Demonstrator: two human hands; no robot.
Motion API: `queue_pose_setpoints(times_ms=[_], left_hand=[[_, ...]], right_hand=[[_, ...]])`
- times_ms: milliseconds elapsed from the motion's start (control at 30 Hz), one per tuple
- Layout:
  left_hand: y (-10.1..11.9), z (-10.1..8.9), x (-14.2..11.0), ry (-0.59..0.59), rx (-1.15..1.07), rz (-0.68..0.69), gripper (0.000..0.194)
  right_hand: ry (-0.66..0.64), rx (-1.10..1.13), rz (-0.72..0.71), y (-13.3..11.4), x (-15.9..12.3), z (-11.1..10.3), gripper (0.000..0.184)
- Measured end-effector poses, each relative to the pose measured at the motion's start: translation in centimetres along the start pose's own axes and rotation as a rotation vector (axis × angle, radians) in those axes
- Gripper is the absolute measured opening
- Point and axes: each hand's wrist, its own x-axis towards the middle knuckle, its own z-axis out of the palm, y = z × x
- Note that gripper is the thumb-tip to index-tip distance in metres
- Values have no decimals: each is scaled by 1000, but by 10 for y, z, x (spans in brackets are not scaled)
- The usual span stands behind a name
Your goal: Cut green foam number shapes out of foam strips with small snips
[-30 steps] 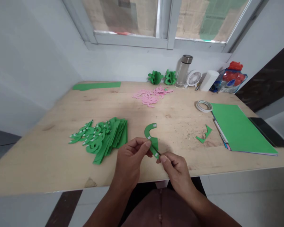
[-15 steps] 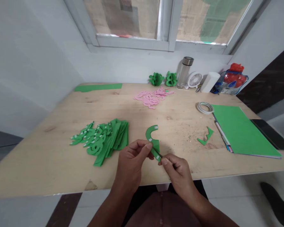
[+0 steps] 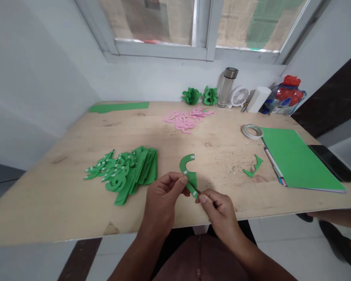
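Note:
A curved green paper cutout (image 3: 183,163) with small white tape squares on it is pinched between the thumb and fingers of my left hand (image 3: 166,191). My right hand (image 3: 218,203) grips a thin dark pointed tool (image 3: 194,188), whose tip lies along the lower part of the cutout, close to my left thumb. Its exact kind is too small to tell. Left of my hands lies a pile of green paper cutouts (image 3: 117,183), many bearing white squares, beside stacked green paper strips (image 3: 148,168).
Pink cutouts (image 3: 183,120) lie mid-table. Behind stand green paper figures (image 3: 191,96), a glass bottle (image 3: 226,89), a small fan (image 3: 240,96) and a bag (image 3: 288,95). Tape rolls (image 3: 252,132), a green sheet (image 3: 298,160), pens (image 3: 273,162), a phone (image 3: 333,162) and a scrap (image 3: 253,166) lie right.
Both hands keep nearly the same hold on the cutout and the tool. The view has shifted slightly. More of another person's legs and feet shows at the lower right.

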Motion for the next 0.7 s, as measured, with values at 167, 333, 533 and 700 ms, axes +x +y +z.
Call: queue_pose_setpoints(times_ms=[167, 333, 533, 700], left_hand=[[-1, 1, -1, -1, 8, -3, 11], [-1, 1, -1, 4, 8, 0, 10], [-3, 1, -1, 15, 4, -11, 10], [-6, -2, 0, 19, 1, -9, 10]], right_hand=[[8, -1, 2, 2, 0, -2, 31], [4, 8, 14, 2, 0, -2, 32], [3, -13, 11, 5, 1, -1, 31], [-62, -20, 9, 4, 1, -5, 33]])
